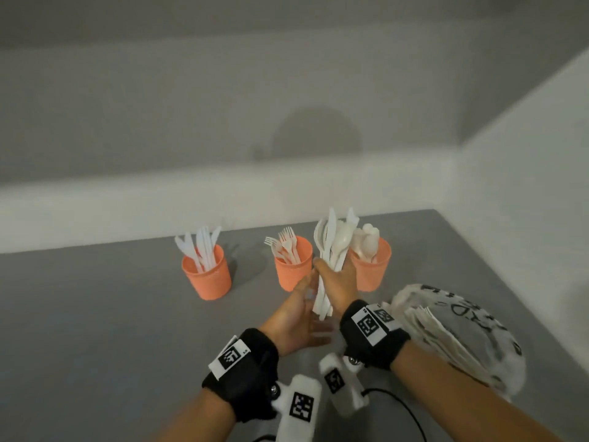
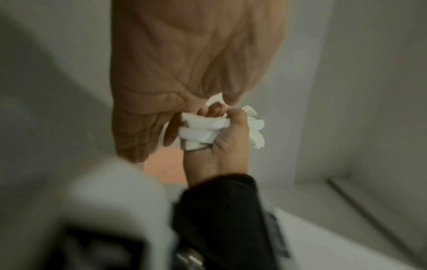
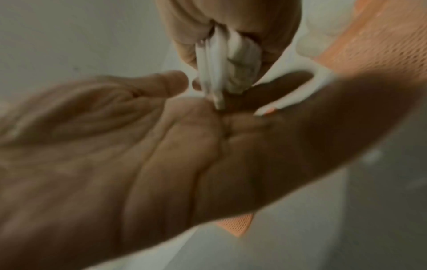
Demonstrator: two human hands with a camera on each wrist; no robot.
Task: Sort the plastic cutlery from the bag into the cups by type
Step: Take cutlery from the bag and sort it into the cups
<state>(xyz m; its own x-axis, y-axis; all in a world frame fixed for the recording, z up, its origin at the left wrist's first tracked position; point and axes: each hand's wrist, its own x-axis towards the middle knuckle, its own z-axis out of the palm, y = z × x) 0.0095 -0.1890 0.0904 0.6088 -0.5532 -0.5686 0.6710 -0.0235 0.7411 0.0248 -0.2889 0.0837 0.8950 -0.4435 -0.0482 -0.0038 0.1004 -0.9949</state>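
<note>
Wristbands with printed markers are seen nearest the camera, and just beyond them the two hands meet over the grey table (image 1: 95,314). A mixed bundle of cutlery (image 1: 331,250) — spoons and knives, as far as can be told — is gripped upright in the right hand (image 1: 336,279), whose fingers are curled tightly round the handles. The left hand (image 1: 298,317) is held flat and relaxed beneath the bundle, palm turned toward the handle ends, which appear to rest against it; nothing is gripped by it. To the right, the printed plastic bag (image 1: 462,330) lies on the table, with what looks like a folded stack of white items inside — whether more cutlery remains there cannot be told.

Farther back, three orange cups stand in a row. Knives are held in the left cup (image 1: 207,275), forks in the middle cup (image 1: 291,269), spoons in the right cup (image 1: 371,269). Sorting is judged to be well advanced: each cup is already partly filled by type, and the handful in the right hand is yet to be separated and dropped in.
</note>
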